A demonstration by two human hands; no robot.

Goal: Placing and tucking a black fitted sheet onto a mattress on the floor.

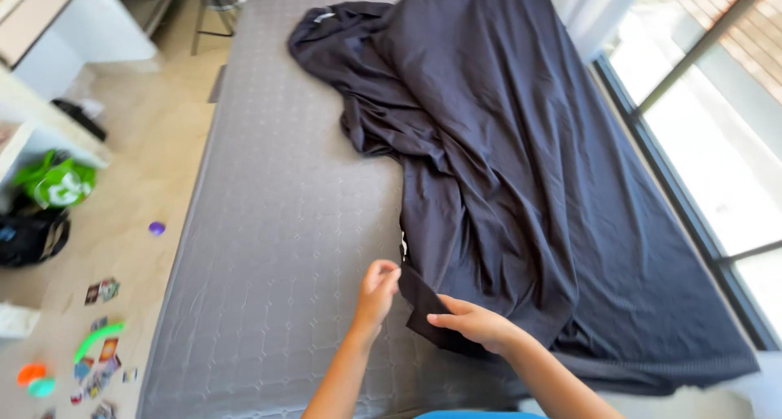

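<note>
A dark navy bed sheet (505, 142) lies crumpled over the right half of a grey quilted mattress (277, 223). My left hand (376, 293) pinches the near edge of the sheet, where a small white tag shows. My right hand (476, 321) lies flat on a folded flap of the same sheet, close beside the left hand, fingers pressing on the fabric.
A tall window (717, 126) runs along the right of the bed. On the tiled floor at the left lie scattered cards and small toys (98, 354), a green bag (53, 183) and a black bag (28, 236). White furniture (49, 28) stands at the back left.
</note>
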